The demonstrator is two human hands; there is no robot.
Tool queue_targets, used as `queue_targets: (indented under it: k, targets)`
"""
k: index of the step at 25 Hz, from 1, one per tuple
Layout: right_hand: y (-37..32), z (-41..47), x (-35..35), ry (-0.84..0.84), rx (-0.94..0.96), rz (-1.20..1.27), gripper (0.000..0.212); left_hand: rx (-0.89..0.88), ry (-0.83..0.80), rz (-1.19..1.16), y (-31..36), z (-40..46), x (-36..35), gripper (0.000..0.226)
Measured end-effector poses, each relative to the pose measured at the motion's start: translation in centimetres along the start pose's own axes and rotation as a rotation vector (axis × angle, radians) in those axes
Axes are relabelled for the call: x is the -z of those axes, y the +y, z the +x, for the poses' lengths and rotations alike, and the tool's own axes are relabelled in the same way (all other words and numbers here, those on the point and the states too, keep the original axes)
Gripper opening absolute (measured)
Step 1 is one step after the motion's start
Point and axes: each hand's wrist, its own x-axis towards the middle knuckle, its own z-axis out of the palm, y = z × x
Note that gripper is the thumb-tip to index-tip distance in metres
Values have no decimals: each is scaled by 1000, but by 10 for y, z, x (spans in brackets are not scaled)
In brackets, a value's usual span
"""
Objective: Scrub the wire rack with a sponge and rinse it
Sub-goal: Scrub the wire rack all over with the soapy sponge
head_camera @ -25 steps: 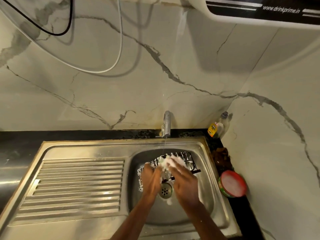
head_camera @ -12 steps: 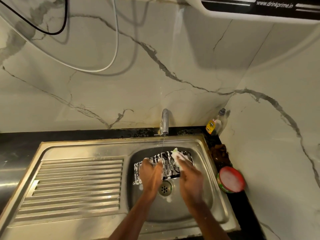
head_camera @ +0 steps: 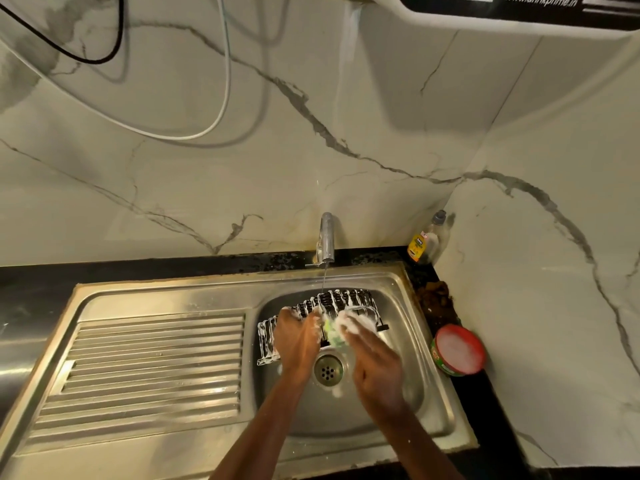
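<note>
Counts: one wire rack (head_camera: 341, 301), one sponge (head_camera: 333, 331), one tap (head_camera: 326, 237), one drain (head_camera: 327, 369), one bottle (head_camera: 426, 241), one round tub (head_camera: 458, 349), two hands.
Wire rack: black, foam on its bars, tilted inside the sink basin (head_camera: 408, 403) under the tap's thin stream; its left end sits lower, near the basin's left wall.
Left hand (head_camera: 298, 341): fingers curled over the rack's near edge, holding it.
Right hand (head_camera: 375, 362): soapy fingers wrapped round the green sponge, pressing it on the rack just beside the left hand.
Writing: "www.drinkprime.in" in white on the dark panel of the appliance (head_camera: 519, 12) overhead; the bottle's yellow label is too small to read.
Tub: red rim, white soap inside, on the black counter (head_camera: 481, 403) touching the sink's right edge.
Edges: bottle stands in the wall corner; a dark brown clump (head_camera: 434, 297) lies between bottle and tub.
Open room: the ribbed drainboard (head_camera: 152, 368) on the left; basin floor near the drain.
Cables: one black (head_camera: 93, 58), one white (head_camera: 207, 131), hanging on the marble wall.
</note>
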Motion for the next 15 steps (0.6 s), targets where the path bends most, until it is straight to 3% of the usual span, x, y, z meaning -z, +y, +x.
queue_targets:
  k: [2, 6, 9, 10, 13, 15]
  targets:
    - [8, -1, -1, 57, -213, 31, 55, 27, 9, -27, 2, 0, 3, 33]
    - [-4, -20, -4, 41, -4, -47, 51, 110, 12, -119, 1, 4, 6, 31]
    - [18, -4, 10, 104, -324, 31, 59, 159, -1, -160, 1, 1, 7, 28]
    - [9, -1, 7, 103, -284, 13, 54, 162, 0, -164, 2, 1, 6, 31]
    - [-14, -12, -3, 17, 94, -2, 44, 145, -13, -143, 7, 0, 5, 46]
    - [5, -6, 5, 39, -14, -3, 48, 153, -37, -127, 9, -3, 6, 43]
